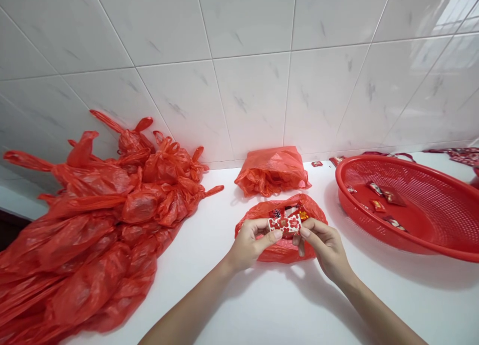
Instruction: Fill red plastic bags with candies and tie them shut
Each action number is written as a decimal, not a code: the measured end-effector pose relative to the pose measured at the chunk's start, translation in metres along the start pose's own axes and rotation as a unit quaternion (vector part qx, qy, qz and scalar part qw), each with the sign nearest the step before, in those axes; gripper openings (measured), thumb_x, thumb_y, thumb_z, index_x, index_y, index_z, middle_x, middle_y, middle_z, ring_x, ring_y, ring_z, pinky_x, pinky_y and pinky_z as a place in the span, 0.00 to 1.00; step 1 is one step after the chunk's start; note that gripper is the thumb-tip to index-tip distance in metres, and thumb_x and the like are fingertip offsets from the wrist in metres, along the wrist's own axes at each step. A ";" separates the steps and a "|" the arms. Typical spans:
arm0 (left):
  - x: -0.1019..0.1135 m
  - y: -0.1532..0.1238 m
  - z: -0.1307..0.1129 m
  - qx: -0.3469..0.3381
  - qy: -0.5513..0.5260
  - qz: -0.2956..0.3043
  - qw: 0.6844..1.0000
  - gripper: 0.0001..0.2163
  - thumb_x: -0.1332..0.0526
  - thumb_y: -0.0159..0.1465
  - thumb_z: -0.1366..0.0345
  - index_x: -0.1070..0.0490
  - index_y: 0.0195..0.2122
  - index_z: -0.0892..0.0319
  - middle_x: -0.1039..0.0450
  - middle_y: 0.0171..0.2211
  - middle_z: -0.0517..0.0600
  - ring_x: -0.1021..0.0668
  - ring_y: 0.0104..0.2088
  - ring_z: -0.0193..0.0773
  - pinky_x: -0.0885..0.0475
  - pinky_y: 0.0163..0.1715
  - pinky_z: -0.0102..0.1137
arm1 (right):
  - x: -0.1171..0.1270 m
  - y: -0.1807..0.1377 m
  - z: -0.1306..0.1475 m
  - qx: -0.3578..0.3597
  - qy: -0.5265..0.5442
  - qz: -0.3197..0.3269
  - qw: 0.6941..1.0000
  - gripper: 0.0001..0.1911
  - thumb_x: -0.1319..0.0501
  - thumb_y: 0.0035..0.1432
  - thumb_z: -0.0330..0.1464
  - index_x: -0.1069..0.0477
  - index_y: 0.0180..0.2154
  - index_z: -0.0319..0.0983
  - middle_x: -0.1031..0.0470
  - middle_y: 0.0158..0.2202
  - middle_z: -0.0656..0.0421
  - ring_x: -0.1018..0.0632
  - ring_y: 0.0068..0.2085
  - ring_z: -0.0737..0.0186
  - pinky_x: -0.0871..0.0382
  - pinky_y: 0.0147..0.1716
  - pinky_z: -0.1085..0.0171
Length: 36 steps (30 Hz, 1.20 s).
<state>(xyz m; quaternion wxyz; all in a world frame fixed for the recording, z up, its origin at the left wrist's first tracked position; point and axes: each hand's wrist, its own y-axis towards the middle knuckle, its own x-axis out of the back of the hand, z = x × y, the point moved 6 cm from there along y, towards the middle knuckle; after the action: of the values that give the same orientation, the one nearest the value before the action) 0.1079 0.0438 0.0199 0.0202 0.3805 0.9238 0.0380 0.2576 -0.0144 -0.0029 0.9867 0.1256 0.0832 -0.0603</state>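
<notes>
Between my two hands is a small white packet with a red flower print [285, 225], perhaps a snack or a little box; its kind is not clear. My left hand [250, 245] pinches its left end with thumb and fingers, while my right hand [325, 243] grips the right end. Right beneath it, an open red plastic bag [273, 255] lies on the white table, its mouth spread wide. Inside the bag several wrapped pieces show, one with a gold wrapper [303, 215]. The lower contents are hidden by my hands and the packet.
Many knotted red plastic bags [93, 235] are heaped on the left. A folded stack of red bags [273, 165] lies behind the open one, near the tiled wall [247, 95]. To the right, a red plastic basket [422, 240] holds several wrapped pieces. One small wrapped piece [317, 163] lies by the wall.
</notes>
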 end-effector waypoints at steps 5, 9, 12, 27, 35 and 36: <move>0.001 0.002 0.002 0.011 -0.004 -0.002 1.000 0.15 0.33 0.63 0.54 0.17 0.41 0.60 0.17 0.38 0.54 0.20 0.40 0.46 0.27 0.46 0.36 | 0.000 0.000 0.000 -0.005 -0.009 0.002 1.000 0.18 0.35 0.62 0.45 0.27 0.27 0.39 0.23 0.24 0.59 0.27 0.21 0.66 0.28 0.23 0.66; 0.002 0.004 0.007 0.015 -0.008 0.004 1.000 0.15 0.34 0.63 0.54 0.17 0.42 0.60 0.17 0.38 0.54 0.20 0.40 0.45 0.28 0.44 0.35 | -0.001 0.000 0.000 -0.009 -0.010 0.001 1.000 0.17 0.34 0.62 0.44 0.26 0.27 0.39 0.23 0.23 0.60 0.26 0.21 0.66 0.29 0.23 0.67; 0.004 0.004 0.009 0.019 0.004 0.002 1.000 0.15 0.34 0.63 0.54 0.17 0.41 0.61 0.18 0.35 0.53 0.21 0.37 0.42 0.29 0.40 0.33 | 0.000 0.000 -0.001 -0.007 -0.009 0.000 1.000 0.17 0.34 0.62 0.44 0.26 0.27 0.39 0.23 0.24 0.59 0.26 0.21 0.67 0.29 0.23 0.67; 0.008 0.007 0.017 0.029 0.011 -0.008 0.999 0.12 0.34 0.62 0.58 0.19 0.34 0.62 0.22 0.29 0.50 0.29 0.30 0.34 0.35 0.32 0.29 | -0.001 0.001 -0.005 -0.012 -0.001 0.011 1.000 0.16 0.34 0.62 0.43 0.26 0.27 0.39 0.22 0.25 0.60 0.26 0.22 0.68 0.30 0.24 0.68; 0.007 0.007 0.014 0.021 -0.003 0.002 1.000 0.10 0.34 0.61 0.59 0.18 0.36 0.60 0.20 0.31 0.49 0.25 0.31 0.36 0.30 0.36 0.30 | 0.000 0.001 -0.006 -0.018 -0.012 0.010 1.000 0.17 0.34 0.62 0.43 0.26 0.27 0.39 0.23 0.24 0.60 0.27 0.22 0.68 0.30 0.24 0.68; 0.007 0.007 0.014 0.021 -0.001 0.001 1.000 0.10 0.34 0.61 0.59 0.17 0.36 0.59 0.20 0.31 0.49 0.25 0.31 0.36 0.30 0.36 0.30 | 0.000 0.001 -0.006 -0.018 -0.011 0.010 1.000 0.17 0.34 0.62 0.43 0.26 0.27 0.39 0.23 0.25 0.60 0.27 0.22 0.68 0.30 0.25 0.68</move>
<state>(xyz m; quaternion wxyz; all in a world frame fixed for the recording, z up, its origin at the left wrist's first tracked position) 0.1089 0.0549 0.0064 0.0135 0.3814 0.9242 0.0176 0.2565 -0.0116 -0.0088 0.9903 0.1079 0.0721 -0.0507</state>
